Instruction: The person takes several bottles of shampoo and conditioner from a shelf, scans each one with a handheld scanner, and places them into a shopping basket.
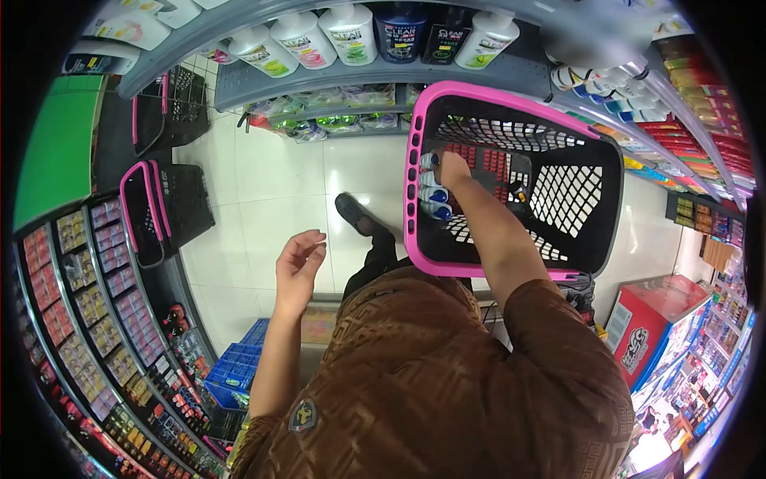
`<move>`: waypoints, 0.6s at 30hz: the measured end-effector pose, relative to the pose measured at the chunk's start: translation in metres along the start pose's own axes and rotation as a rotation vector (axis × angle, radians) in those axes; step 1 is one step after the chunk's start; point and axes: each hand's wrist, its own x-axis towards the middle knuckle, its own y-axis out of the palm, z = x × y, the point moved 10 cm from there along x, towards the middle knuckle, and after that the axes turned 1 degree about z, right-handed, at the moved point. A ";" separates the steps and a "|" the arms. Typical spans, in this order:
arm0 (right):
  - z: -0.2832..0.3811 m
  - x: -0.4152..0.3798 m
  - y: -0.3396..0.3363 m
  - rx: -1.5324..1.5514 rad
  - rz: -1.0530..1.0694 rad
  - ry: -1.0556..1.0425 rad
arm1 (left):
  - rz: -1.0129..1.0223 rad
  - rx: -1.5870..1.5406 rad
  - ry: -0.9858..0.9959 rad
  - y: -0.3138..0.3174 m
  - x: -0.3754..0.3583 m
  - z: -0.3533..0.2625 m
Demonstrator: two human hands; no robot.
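A black shopping basket (pixel 613 199) with a pink rim stands in front of me on the right. My right hand (pixel 455 169) reaches down inside it, fingers curled closed at a row of white bottles (pixel 432 194) with blue caps along the basket's left wall. What those fingers grip is hidden under the hand. Out over the floor, my left hand (pixel 299 266) holds nothing; its fingers are loosely bent and the thumb stands apart.
Shampoo bottles (pixel 347 36) line a grey shelf (pixel 311 78) ahead. More black baskets (pixel 187 206) with pink handles stand at the left. A blue crate (pixel 233 369) is beside packed shelves at lower left. At the right are stocked shelves and a red box (pixel 650 327).
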 end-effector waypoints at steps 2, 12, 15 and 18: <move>-0.003 0.009 0.003 -0.023 -0.003 -0.038 | 0.002 0.040 0.005 0.001 0.004 -0.004; -0.043 -0.029 -0.035 0.302 -0.039 0.104 | 0.092 0.141 0.069 0.052 0.014 -0.030; -0.076 -0.030 -0.022 0.412 -0.027 0.065 | 0.118 0.154 0.072 0.072 0.014 -0.029; -0.096 -0.025 -0.011 0.465 -0.074 0.082 | 0.125 0.144 0.084 0.089 0.010 -0.030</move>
